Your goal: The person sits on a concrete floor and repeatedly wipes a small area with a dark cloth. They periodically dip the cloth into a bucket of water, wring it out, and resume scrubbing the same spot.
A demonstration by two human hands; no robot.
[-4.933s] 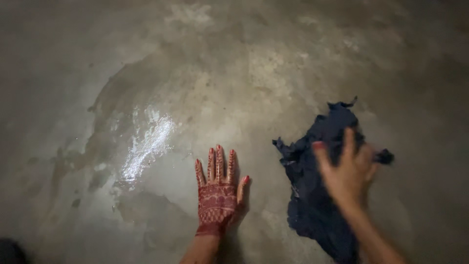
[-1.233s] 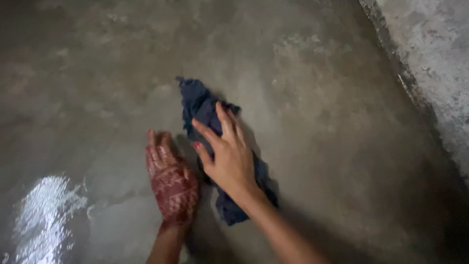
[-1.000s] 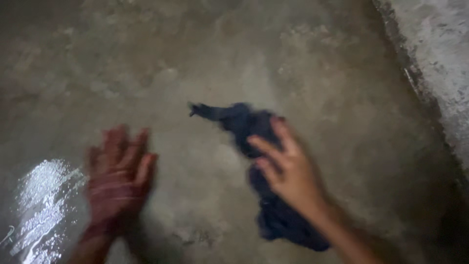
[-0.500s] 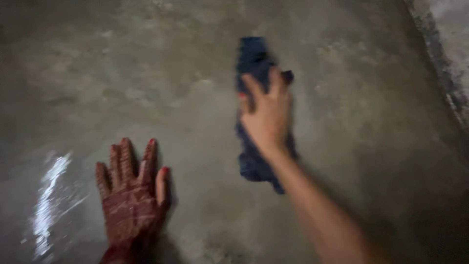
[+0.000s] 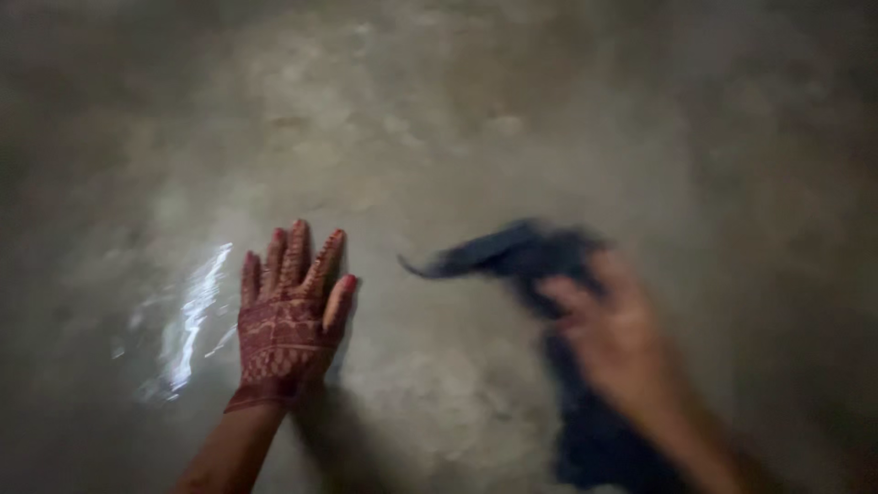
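I see my left hand point(image 5: 291, 322) spread flat, palm down on the wet concrete floor point(image 5: 439, 119) | my right hand point(image 5: 620, 343) blurred, laid on the dark blue cloth point(image 5: 540, 265), fingers loosely spread, grip I cannot tell | cloth lies on the floor right of the left hand | shiny wet patch point(image 5: 192, 320) just left of it.

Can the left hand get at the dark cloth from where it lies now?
Probably yes. The left hand lies flat on the floor beside the cloth, with only bare floor between; the right hand covers its far part.
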